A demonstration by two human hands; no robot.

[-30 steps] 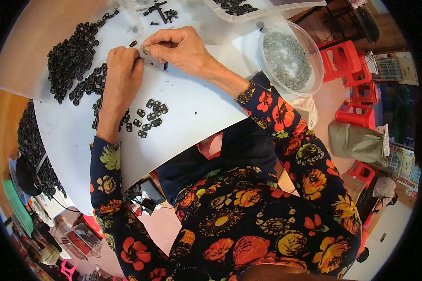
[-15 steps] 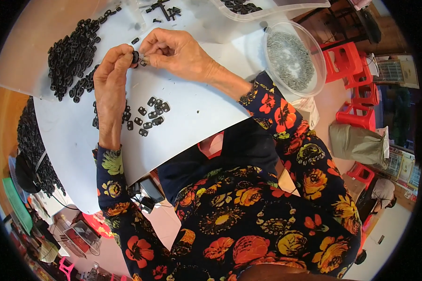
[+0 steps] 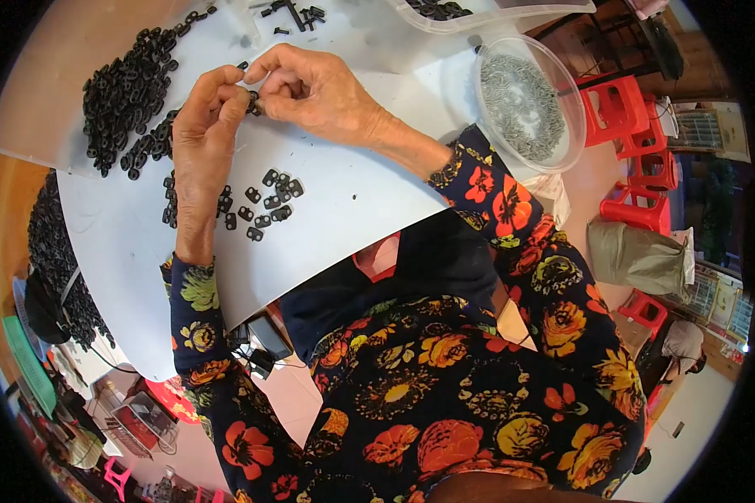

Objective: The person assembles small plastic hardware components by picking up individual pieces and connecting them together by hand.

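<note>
Over the white table [image 3: 335,180], both my hands meet at their fingertips, with fingers closed. Between thumb and fingers of my left hand [image 3: 203,121] is a small black plastic part [image 3: 252,102], mostly hidden by the fingertips. My right hand [image 3: 323,90] pinches at the same part from the right; whether it also holds a separate piece is hidden. Below my hands lie several loose black two-holed plastic parts [image 3: 272,202], some partly behind my left wrist. Beyond my left hand spreads a large heap of small black rings or ovals [image 3: 130,96].
At right stands a round clear tub [image 3: 576,126] of tiny silvery metal pieces [image 3: 520,105]. A clear plastic tray [image 3: 478,23] and black rod-shaped bits [image 3: 294,15] lie at the far side. Another dark heap [image 3: 59,260] is at left. Red stools [image 3: 612,109] stand beyond the tub.
My hands have come closer together, and the piece at my right fingertips now meets the black part in my left hand.
</note>
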